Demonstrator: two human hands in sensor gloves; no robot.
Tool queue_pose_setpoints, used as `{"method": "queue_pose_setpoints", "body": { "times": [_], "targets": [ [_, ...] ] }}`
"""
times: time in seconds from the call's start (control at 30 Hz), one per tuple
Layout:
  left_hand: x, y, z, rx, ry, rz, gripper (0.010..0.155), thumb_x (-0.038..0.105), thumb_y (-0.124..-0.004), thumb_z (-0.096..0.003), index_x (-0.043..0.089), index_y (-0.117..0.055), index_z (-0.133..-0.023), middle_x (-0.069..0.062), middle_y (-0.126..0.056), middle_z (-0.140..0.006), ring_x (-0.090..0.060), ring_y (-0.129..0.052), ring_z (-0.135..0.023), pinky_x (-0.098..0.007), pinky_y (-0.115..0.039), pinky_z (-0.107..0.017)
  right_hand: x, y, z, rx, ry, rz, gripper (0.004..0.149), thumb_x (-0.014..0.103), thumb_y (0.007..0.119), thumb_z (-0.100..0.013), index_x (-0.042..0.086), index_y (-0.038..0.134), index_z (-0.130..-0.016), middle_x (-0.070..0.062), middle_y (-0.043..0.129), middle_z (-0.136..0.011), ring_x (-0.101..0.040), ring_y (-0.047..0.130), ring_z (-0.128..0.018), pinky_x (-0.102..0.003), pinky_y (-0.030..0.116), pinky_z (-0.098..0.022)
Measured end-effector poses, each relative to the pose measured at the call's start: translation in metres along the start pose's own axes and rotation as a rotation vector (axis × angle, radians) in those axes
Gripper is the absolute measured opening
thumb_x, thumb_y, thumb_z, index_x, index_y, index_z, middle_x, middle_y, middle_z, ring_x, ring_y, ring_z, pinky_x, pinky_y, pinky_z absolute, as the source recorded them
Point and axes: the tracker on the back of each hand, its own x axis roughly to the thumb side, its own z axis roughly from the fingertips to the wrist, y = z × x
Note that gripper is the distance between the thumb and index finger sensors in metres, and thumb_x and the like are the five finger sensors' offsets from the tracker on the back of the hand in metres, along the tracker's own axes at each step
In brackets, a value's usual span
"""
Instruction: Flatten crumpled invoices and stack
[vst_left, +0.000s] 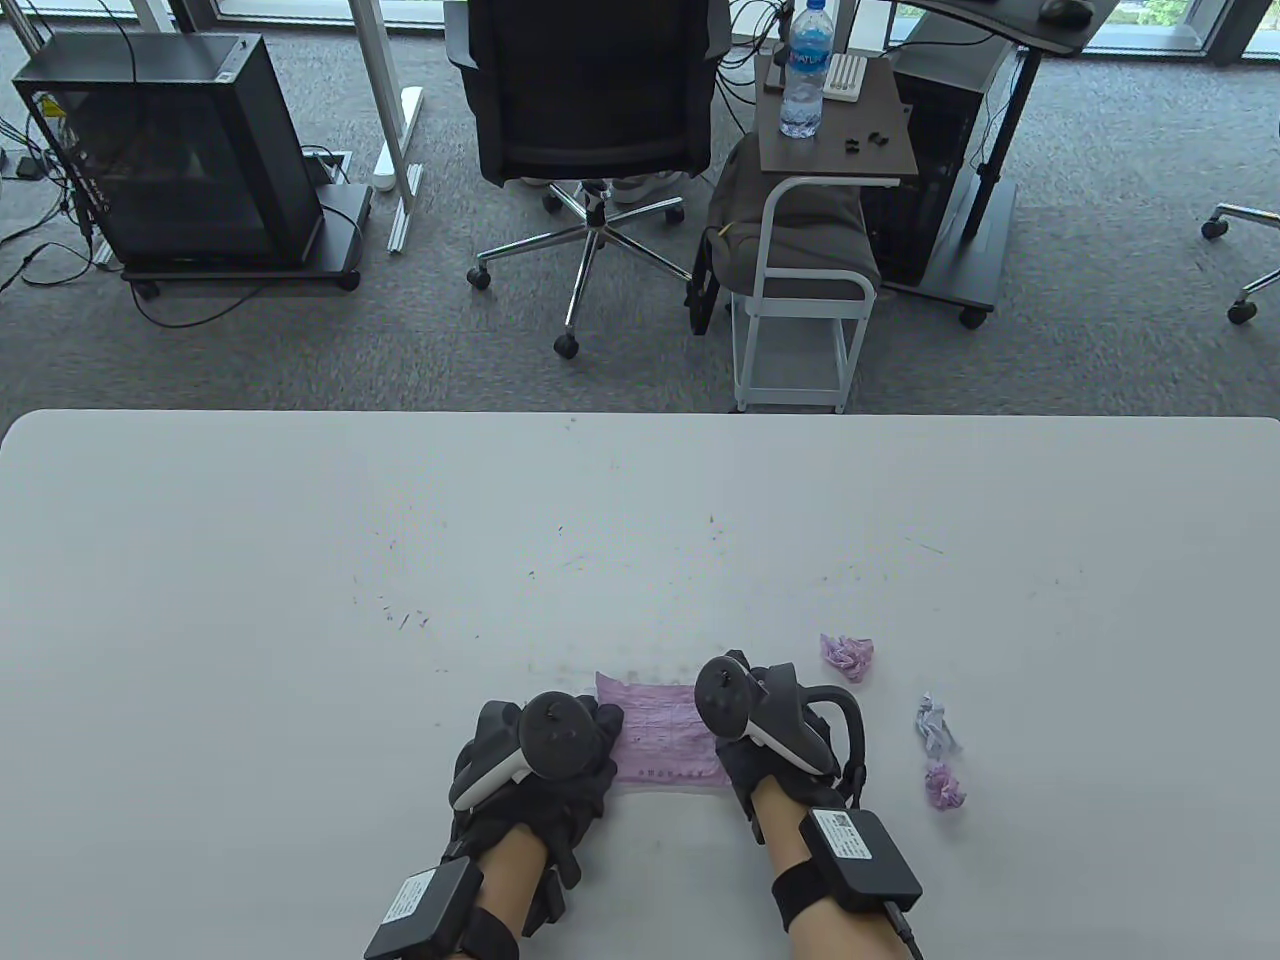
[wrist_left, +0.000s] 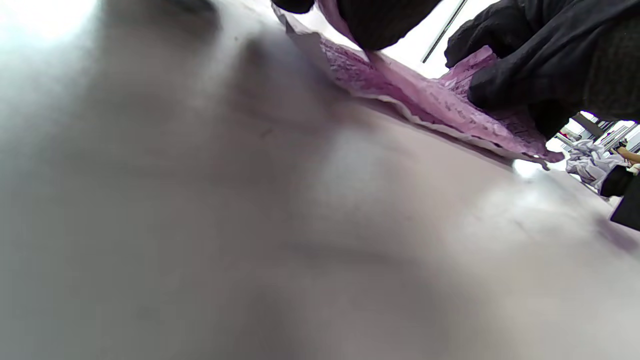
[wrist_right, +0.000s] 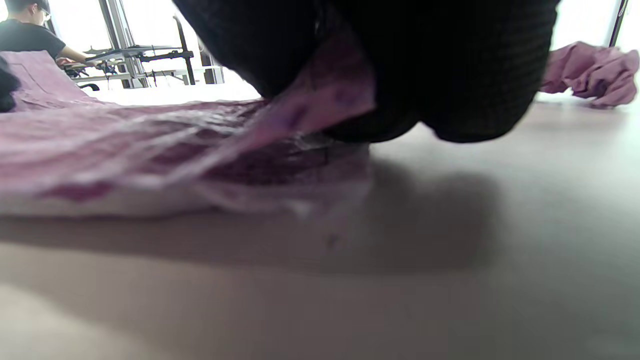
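A pink invoice (vst_left: 662, 737) is held on the table (vst_left: 300, 600) between both hands — left hand (vst_left: 545, 760) and right hand (vst_left: 765, 730) each pinching an edge. It should be pulled taut, then smoothed outward; 3 crumpled invoices (vst_left: 846, 654) wait nearby.

The white table (vst_left: 300, 560) lies bare across its whole far half and its left side, so a hand can sweep there unhindered. Near the front edge the left hand (vst_left: 545, 760) and right hand (vst_left: 760, 735) flank the pink invoice (vst_left: 665, 735), leaving only the strip of paper between them. To the right of the right hand stand three small obstacles: a crumpled pink ball (vst_left: 847, 655) farther back, a crumpled bluish-white ball (vst_left: 935, 725) and another crumpled pink ball (vst_left: 944, 785) just beside it. Gaps remain between the right hand and these balls; right of them the tabletop runs open to the edge
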Motion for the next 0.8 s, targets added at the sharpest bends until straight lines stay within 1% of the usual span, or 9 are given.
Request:
{"method": "queue_pose_setpoints", "body": {
  "times": [0.07,0.13,0.27,0.37,0.4,0.5,0.63,0.73,0.8],
  "targets": [
    [0.000,-0.002,-0.002,-0.006,0.023,-0.081,0.053,0.024,-0.067,-0.0603,0.010,-0.055,-0.110,-0.014,-0.028,-0.112,-0.058,-0.024,-0.096,-0.065,-0.038,-0.067,0.000,0.003,0.000,-0.004,-0.002,0.014,0.056,0.020,0.080,-0.049,0.010,0.055,-0.098,-0.015,0.084,-0.077,-0.024,0.093,-0.050,-0.040,0.087,-0.035],
    [-0.002,-0.004,-0.002,-0.024,0.043,-0.143,0.054,0.025,-0.068,-0.0607,0.014,-0.050,-0.111,-0.014,-0.023,-0.112,-0.058,-0.022,-0.095,-0.065,-0.036,-0.067,0.001,0.004,-0.001,0.004,-0.009,0.057,0.059,0.022,0.083,-0.048,0.011,0.054,-0.098,-0.014,0.083,-0.077,-0.022,0.092,-0.050,-0.038,0.088,-0.035],
    [-0.005,-0.005,0.000,-0.025,0.069,-0.135,0.055,0.027,-0.067,-0.0610,0.018,-0.048,-0.112,-0.016,-0.017,-0.111,-0.058,-0.020,-0.095,-0.064,-0.035,-0.067,0.000,0.004,0.000,0.007,0.029,0.093,0.063,0.026,0.083,-0.048,0.009,0.051,-0.099,-0.017,0.077,-0.083,-0.023,0.091,-0.052,-0.039,0.087,-0.036],
    [-0.006,-0.006,0.001,-0.023,0.065,-0.109,0.057,0.029,-0.068,-0.0610,0.019,-0.046,-0.112,-0.018,-0.014,-0.111,-0.057,-0.019,-0.096,-0.064,-0.034,-0.067,-0.002,0.000,0.001,0.033,0.022,0.169,0.069,0.034,0.082,-0.050,0.009,0.043,-0.102,-0.025,0.061,-0.096,-0.032,0.086,-0.063,-0.044,0.084,-0.043],
    [-0.007,-0.005,0.001,-0.019,0.059,-0.101,0.057,0.030,-0.068,-0.0610,0.019,-0.046,-0.113,-0.019,-0.016,-0.111,-0.058,-0.020,-0.096,-0.065,-0.034,-0.067,-0.004,-0.003,0.001,0.028,0.017,0.192,0.071,0.036,0.081,-0.050,0.009,0.041,-0.102,-0.027,0.055,-0.099,-0.035,0.083,-0.068,-0.044,0.083,-0.044],
    [-0.004,0.001,0.005,0.012,0.057,-0.155,0.059,0.033,-0.069,-0.0603,0.017,-0.048,-0.113,-0.021,-0.019,-0.111,-0.058,-0.028,-0.098,-0.068,-0.039,-0.067,-0.014,-0.012,0.003,-0.045,0.032,0.218,0.071,0.039,0.080,-0.051,0.010,0.041,-0.102,-0.031,0.045,-0.102,-0.039,0.078,-0.073,-0.044,0.082,-0.045],
    [0.007,0.015,0.020,0.051,0.035,-0.216,0.063,0.036,-0.070,-0.0599,0.014,-0.046,-0.113,-0.022,-0.019,-0.111,-0.058,-0.030,-0.098,-0.067,-0.043,-0.067,-0.034,-0.025,-0.004,-0.022,0.109,0.233,0.070,0.039,0.078,-0.052,0.011,0.039,-0.103,-0.036,0.041,-0.102,-0.039,0.078,-0.072,-0.042,0.083,-0.043],
    [0.022,0.028,0.038,0.092,0.000,-0.305,0.067,0.040,-0.070,-0.0601,0.014,-0.041,-0.114,-0.022,-0.017,-0.111,-0.058,-0.027,-0.099,-0.068,-0.042,-0.067,-0.047,-0.031,-0.014,0.031,0.182,0.220,0.071,0.036,0.078,-0.053,0.011,0.036,-0.104,-0.041,0.039,-0.102,-0.041,0.078,-0.072,-0.042,0.083,-0.043],
    [0.031,0.032,0.053,0.119,-0.021,-0.354,0.067,0.041,-0.069,-0.0603,0.014,-0.041,-0.114,-0.021,-0.016,-0.111,-0.059,-0.020,-0.099,-0.070,-0.038,-0.067,-0.053,-0.032,-0.022,0.075,0.213,0.241,0.072,0.035,0.078,-0.053,0.012,0.035,-0.105,-0.041,0.040,-0.102,-0.043,0.077,-0.073,-0.044,0.082,-0.044]
  ]
}}
